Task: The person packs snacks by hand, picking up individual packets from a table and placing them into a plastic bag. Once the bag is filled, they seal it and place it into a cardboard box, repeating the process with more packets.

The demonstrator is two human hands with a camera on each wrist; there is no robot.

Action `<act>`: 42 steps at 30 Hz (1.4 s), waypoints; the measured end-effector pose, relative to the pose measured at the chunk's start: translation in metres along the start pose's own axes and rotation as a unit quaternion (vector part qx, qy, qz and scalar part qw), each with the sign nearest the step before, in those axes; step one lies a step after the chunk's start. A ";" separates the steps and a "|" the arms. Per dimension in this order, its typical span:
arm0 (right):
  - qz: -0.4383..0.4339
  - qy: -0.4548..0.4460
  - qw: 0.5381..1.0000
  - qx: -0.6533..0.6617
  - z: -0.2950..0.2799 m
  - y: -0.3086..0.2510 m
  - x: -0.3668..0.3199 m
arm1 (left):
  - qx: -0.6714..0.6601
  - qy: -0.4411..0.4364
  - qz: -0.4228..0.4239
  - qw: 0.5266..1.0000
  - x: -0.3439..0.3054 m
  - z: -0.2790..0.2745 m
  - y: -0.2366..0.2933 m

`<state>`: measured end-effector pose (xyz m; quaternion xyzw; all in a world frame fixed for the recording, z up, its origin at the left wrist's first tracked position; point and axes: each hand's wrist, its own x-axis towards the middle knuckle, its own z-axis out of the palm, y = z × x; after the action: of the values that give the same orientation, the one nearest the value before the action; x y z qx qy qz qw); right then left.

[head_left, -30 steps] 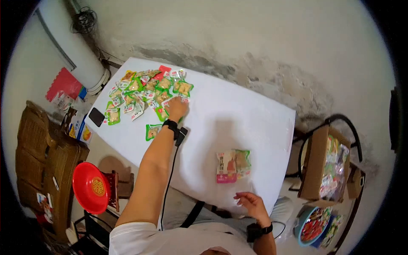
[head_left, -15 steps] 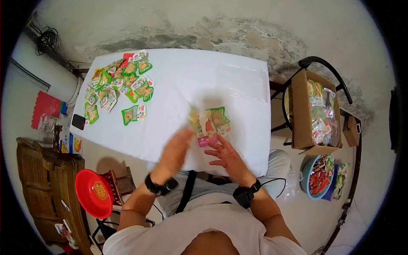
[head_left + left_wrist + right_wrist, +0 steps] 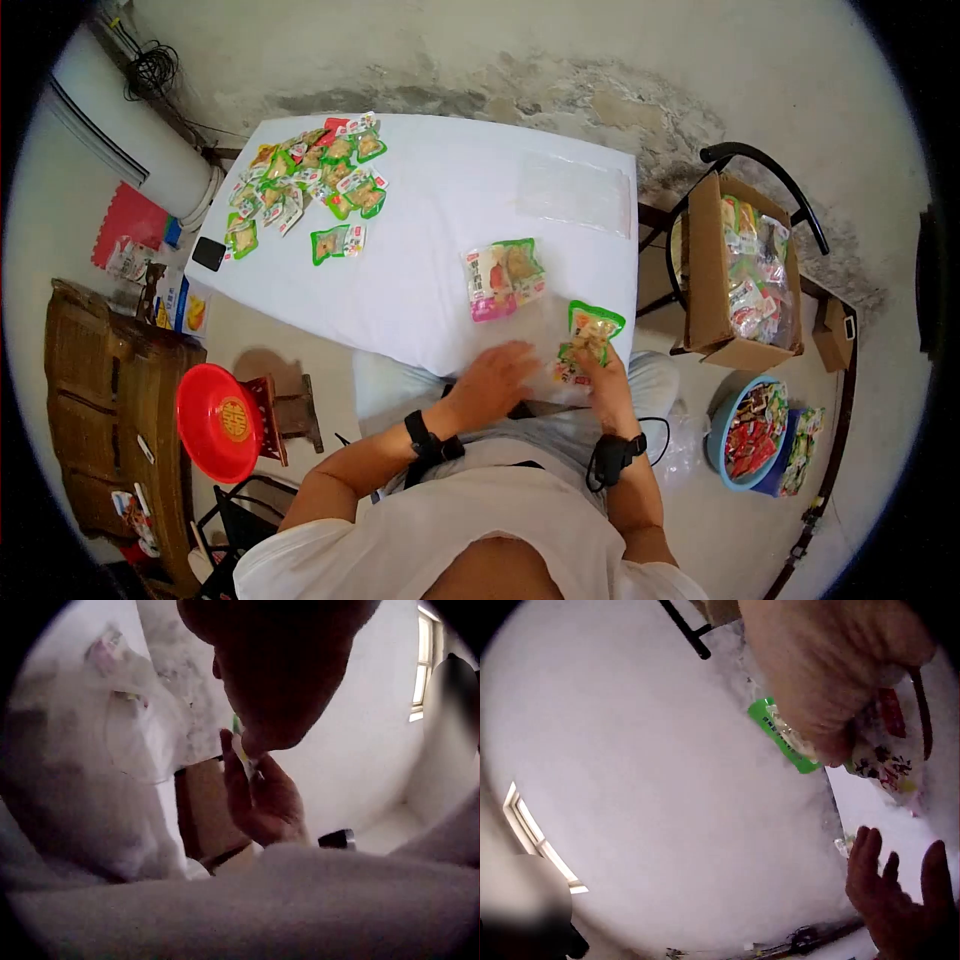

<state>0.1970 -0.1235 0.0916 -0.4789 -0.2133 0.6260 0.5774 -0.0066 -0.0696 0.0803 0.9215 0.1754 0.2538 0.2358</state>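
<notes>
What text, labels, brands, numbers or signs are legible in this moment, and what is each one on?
None can be read.
On the green-edged packet: red and dark print, blurred in every view.
On the pink and green packets: print too small.
On the packet heap: too small.
On the red basin: a gold emblem, too small.

Red basin (image 3: 222,432), black phone (image 3: 208,254), blue bowl (image 3: 716,455), cardboard box (image 3: 705,290) on a black chair (image 3: 760,150).
</notes>
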 end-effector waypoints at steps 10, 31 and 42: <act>0.033 -0.131 0.926 -0.353 -0.036 0.027 -0.020 | 0.086 0.031 -0.225 0.970 0.003 0.014 -0.038; 0.096 -0.024 0.978 -0.183 0.032 0.070 0.085 | 0.007 0.144 -0.190 0.971 0.002 0.009 -0.045; -0.035 0.004 0.994 -0.103 0.047 0.081 0.112 | -0.045 0.177 -0.150 0.972 0.005 0.017 -0.048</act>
<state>0.1293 -0.0259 0.0063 -0.5307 -0.2912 0.5777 0.5475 -0.0032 -0.0339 0.0446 0.8135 0.3385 0.3827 0.2777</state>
